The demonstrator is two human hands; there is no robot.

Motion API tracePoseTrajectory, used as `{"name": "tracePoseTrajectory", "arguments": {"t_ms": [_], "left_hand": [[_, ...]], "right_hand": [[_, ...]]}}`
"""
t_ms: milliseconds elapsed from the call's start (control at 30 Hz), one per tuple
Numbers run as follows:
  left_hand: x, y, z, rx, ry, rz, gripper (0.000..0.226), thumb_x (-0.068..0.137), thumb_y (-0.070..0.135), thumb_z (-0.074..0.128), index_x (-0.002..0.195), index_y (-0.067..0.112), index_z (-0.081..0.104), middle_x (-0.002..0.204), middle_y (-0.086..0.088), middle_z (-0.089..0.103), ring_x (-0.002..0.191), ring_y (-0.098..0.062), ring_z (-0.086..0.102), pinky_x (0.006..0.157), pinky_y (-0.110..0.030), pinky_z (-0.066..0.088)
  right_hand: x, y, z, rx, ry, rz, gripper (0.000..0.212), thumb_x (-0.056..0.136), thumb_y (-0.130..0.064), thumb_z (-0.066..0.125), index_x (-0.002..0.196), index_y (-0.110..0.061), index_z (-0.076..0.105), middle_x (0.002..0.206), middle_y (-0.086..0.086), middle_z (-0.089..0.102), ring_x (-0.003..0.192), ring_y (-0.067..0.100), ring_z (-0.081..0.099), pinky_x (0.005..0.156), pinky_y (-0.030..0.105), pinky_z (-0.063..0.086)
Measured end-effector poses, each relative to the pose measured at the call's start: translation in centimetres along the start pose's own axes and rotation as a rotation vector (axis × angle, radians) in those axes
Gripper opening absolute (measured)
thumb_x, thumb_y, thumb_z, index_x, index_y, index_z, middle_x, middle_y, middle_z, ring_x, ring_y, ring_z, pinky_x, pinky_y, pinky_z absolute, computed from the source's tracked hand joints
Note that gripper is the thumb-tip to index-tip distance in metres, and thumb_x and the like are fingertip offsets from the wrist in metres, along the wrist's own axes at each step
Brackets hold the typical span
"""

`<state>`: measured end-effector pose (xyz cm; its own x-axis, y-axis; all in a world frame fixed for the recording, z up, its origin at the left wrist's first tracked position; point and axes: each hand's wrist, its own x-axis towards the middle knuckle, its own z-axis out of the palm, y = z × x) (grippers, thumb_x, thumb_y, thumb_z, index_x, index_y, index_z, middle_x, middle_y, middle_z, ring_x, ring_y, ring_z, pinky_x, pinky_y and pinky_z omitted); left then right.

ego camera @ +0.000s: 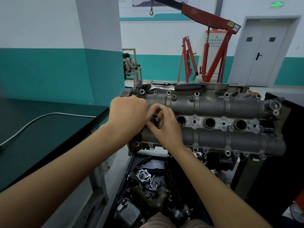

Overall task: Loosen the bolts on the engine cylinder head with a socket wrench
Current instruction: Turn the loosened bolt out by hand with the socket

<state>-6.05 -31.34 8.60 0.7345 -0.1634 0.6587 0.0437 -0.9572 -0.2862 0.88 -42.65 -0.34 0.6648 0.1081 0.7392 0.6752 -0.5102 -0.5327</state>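
Both hands meet over the cylinder head (213, 106): right hand (166, 124) pinches a small dark metal piece (155, 120); left hand (128, 112) is curled, its grip hidden. Beyond them lies the socket wrench (181, 87).

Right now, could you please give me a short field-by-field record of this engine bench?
cylinder head: grey casting, three open round wells visible along its middle
left hand: at the head's left end, meeting the other hand
right hand: fingers curled round a small dark part; what it is, unclear
socket wrench: lying on the head's far edge, untouched
tray below: loose engine parts
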Motion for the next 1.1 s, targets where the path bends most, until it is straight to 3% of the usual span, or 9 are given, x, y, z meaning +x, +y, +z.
{"name": "tracePoseTrajectory", "arguments": {"t_ms": [100, 200, 300, 433, 633, 733, 867, 1000, 1100], "left_hand": [[-0.9, 0.0, 0.0, -0.059, 0.063, 0.062, 0.053, 0.086, 0.066, 0.026, 0.079, 0.018, 0.048, 0.069, 0.005, 0.049, 0.058, -0.015, 0.048, 0.054, -0.027, 0.023], [-1.2, 0.1, 0.1, -0.177, 0.022, 0.142, 0.034, 0.089, 0.049, 0.049, 0.106, 0.02, 0.041, 0.097, 0.002, 0.048, 0.083, -0.02, 0.057, 0.06, -0.029, 0.028], [-0.3, 0.5, 0.1, -0.121, -0.003, 0.109, 0.017, 0.097, 0.031, 0.044, 0.09, 0.017, 0.049, 0.083, -0.001, 0.049, 0.072, -0.022, 0.055, 0.054, -0.029, 0.031], [0.8, -0.1, -0.2, -0.048, -0.086, -0.026, 0.047, 0.098, 0.047, 0.035, 0.067, 0.012, 0.046, 0.059, 0.0, 0.034, 0.053, -0.018, 0.036, 0.043, -0.024, 0.018], [-0.5, -0.1, 0.2, -0.366, -0.074, -0.001, 0.046, 0.089, 0.061, 0.035, 0.083, 0.016, 0.045, 0.07, 0.004, 0.047, 0.059, -0.015, 0.044, 0.05, -0.029, 0.031], [0.0, 0.5, 0.9, -0.246, -0.211, 0.063, 0.045, 0.09, 0.054, 0.043, 0.068, 0.016, 0.04, 0.063, 0.004, 0.04, 0.052, -0.01, 0.035, 0.043, -0.026, 0.023], [1.1, 0.2, 0.8, -0.228, -0.215, 0.027, 0.047, 0.092, 0.043, 0.043, 0.054, 0.015, 0.039, 0.055, 0.002, 0.04, 0.049, -0.012, 0.036, 0.045, -0.023, 0.02], [-0.2, -1.2, -0.8, -0.447, -0.144, -0.143, 0.049, 0.088, 0.039, 0.045, 0.049, 0.009, 0.04, 0.05, -0.003, 0.047, 0.051, -0.021, 0.049, 0.048, -0.024, 0.032], [-1.7, -2.4, -2.5, -0.543, -0.1, -0.206, 0.051, 0.088, 0.04, 0.044, 0.052, 0.004, 0.048, 0.05, -0.009, 0.056, 0.055, -0.026, 0.059, 0.058, -0.029, 0.048]], "right_hand": [[-0.2, -0.1, 0.0, 0.091, 0.067, -0.024, 0.013, 0.079, -0.021, 0.069, 0.082, -0.017, 0.057, 0.082, -0.01, 0.046, 0.065, 0.004, 0.046, 0.056, 0.018, 0.039], [-0.3, -0.1, -0.1, 0.082, 0.056, -0.091, 0.014, 0.085, -0.014, 0.062, 0.099, -0.013, 0.066, 0.08, -0.01, 0.046, 0.064, 0.004, 0.046, 0.058, 0.014, 0.039], [-0.2, -0.2, -0.3, -0.008, -0.023, -0.096, 0.041, 0.089, -0.026, 0.058, 0.128, -0.017, 0.053, 0.085, -0.01, 0.04, 0.062, -0.001, 0.041, 0.055, 0.018, 0.037], [-0.3, -0.4, -0.2, 0.021, -0.019, 0.028, 0.081, 0.071, -0.056, 0.066, 0.138, -0.022, 0.035, 0.094, -0.012, 0.043, 0.066, -0.004, 0.042, 0.058, 0.016, 0.042], [-0.4, -0.3, -0.2, 0.031, -0.01, 0.023, 0.053, 0.073, -0.035, 0.072, 0.118, -0.024, 0.046, 0.097, -0.011, 0.048, 0.073, 0.001, 0.045, 0.056, 0.013, 0.039], [-0.3, 0.0, -0.5, 0.009, -0.101, 0.011, 0.054, 0.076, -0.016, 0.062, 0.125, -0.022, 0.041, 0.095, -0.01, 0.045, 0.067, 0.001, 0.043, 0.058, 0.022, 0.037], [-0.3, -0.3, -1.3, 0.196, -0.174, 0.117, 0.049, 0.078, -0.002, 0.051, 0.123, -0.019, 0.043, 0.095, -0.006, 0.048, 0.068, 0.002, 0.046, 0.066, 0.025, 0.044], [0.0, -1.6, -2.3, 0.53, -0.021, 0.331, 0.034, 0.086, 0.006, 0.042, 0.109, -0.017, 0.05, 0.093, 0.003, 0.052, 0.08, 0.01, 0.054, 0.07, 0.017, 0.046], [-0.6, -2.1, -3.4, 0.625, 0.127, 0.476, 0.029, 0.089, 0.004, 0.037, 0.094, -0.017, 0.057, 0.085, 0.0, 0.057, 0.07, 0.007, 0.055, 0.059, 0.012, 0.045]]}}
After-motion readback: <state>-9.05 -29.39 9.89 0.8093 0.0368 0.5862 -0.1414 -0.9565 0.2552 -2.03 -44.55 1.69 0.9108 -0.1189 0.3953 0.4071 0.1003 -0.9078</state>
